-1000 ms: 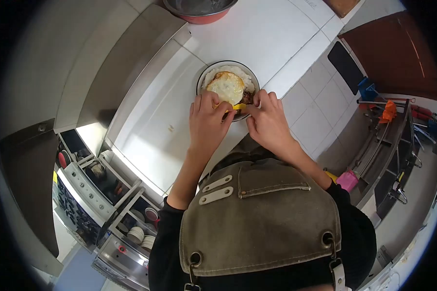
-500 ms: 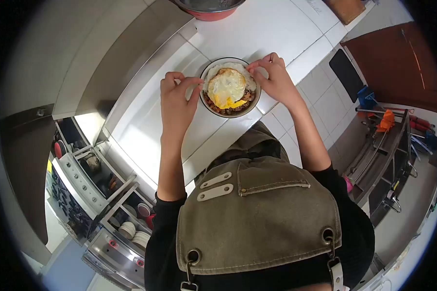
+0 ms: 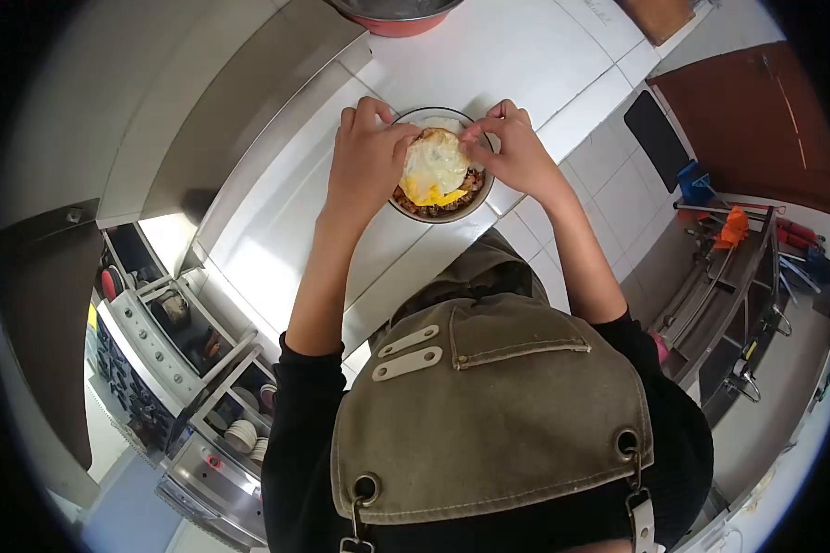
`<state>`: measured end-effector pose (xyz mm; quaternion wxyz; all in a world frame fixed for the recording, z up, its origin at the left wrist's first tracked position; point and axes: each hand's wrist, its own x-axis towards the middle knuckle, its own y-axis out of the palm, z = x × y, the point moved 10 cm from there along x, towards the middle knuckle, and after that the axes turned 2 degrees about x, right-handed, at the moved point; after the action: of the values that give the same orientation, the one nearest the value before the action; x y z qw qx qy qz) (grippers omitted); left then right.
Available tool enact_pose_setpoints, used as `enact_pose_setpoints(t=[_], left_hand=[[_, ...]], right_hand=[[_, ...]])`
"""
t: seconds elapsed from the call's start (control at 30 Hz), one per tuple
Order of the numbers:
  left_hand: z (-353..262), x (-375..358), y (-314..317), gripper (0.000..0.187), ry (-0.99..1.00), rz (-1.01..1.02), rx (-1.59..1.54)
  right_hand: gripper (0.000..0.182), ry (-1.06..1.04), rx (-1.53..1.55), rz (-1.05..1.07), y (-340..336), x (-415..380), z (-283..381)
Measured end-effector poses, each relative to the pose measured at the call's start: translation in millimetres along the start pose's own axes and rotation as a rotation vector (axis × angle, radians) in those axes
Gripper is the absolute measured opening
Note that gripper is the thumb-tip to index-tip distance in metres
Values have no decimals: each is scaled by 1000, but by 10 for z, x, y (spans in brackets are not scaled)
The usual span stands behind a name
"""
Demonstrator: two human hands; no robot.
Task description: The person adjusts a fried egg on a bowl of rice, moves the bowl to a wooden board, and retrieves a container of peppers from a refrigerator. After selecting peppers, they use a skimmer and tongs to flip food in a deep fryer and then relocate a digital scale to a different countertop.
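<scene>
On the white tiled counter point(image 3: 277, 230) stands a dark-rimmed bowl point(image 3: 444, 219) of rice point(image 3: 441, 122) and dark chopped food point(image 3: 470, 192). A fried egg point(image 3: 436, 166) lies on top, its yellow yolk showing along the near side. My left hand point(image 3: 367, 157) reaches over the bowl's left rim, thumb and fingers closed at the egg's upper left edge. From the other side, my right hand point(image 3: 510, 152) pinches at the egg's upper right edge. The exact contact under the fingertips is partly hidden.
A red bowl point(image 3: 398, 26) sits at the counter's far end, near a brown wooden block point(image 3: 657, 17). Down to the left are a stove point(image 3: 148, 341) and shelves with stacked white bowls point(image 3: 241, 435). A metal rack point(image 3: 724, 304) stands at right.
Both hands have moved inward from the bowl's rim to the egg's upper edges. My left hand has travelled farther, rightward and slightly up. The bowl stays in place.
</scene>
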<state>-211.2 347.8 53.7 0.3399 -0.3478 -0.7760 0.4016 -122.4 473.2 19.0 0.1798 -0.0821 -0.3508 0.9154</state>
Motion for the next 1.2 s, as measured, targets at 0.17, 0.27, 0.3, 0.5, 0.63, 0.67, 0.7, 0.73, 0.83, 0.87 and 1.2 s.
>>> enact_pose_setpoints(t=[0.17, 0.27, 0.3, 0.5, 0.63, 0.67, 0.7, 0.73, 0.83, 0.87, 1.2], left_hand=[[-53, 71, 53, 14, 13, 14, -72], [-88, 89, 87, 14, 25, 26, -94], [-89, 89, 97, 14, 26, 27, -97], [-37, 57, -42, 21, 46, -20, -97], [139, -102, -327, 21, -108, -114, -187], [237, -175, -371, 21, -192, -115, -258], [259, -250, -435, 23, -156, -139, -229], [262, -333, -522, 23, -157, -143, -226], [455, -699, -562, 24, -365, -13, -347], [625, -904, -446, 24, -478, 40, -398], [529, -1254, 73, 48, -676, -73, -878]], right_hand=[[16, 18, -43, -40, -50, -155, -40], [15, 55, -64, -89, -61, -254, -38], [14, 57, -68, -113, -61, -271, -50], [15, 59, -64, -187, -182, -328, -22], [17, 110, 90, -160, -302, -405, -134], [17, 108, 90, -158, -352, -453, -169], [17, 152, 246, -66, -319, -506, -268], [17, 194, 401, 26, -292, -573, -354], [22, 275, 376, 64, -393, -894, -790], [25, 348, 249, 57, -428, -1021, -1005], [46, 559, -621, -55, -345, -1510, -1552]])
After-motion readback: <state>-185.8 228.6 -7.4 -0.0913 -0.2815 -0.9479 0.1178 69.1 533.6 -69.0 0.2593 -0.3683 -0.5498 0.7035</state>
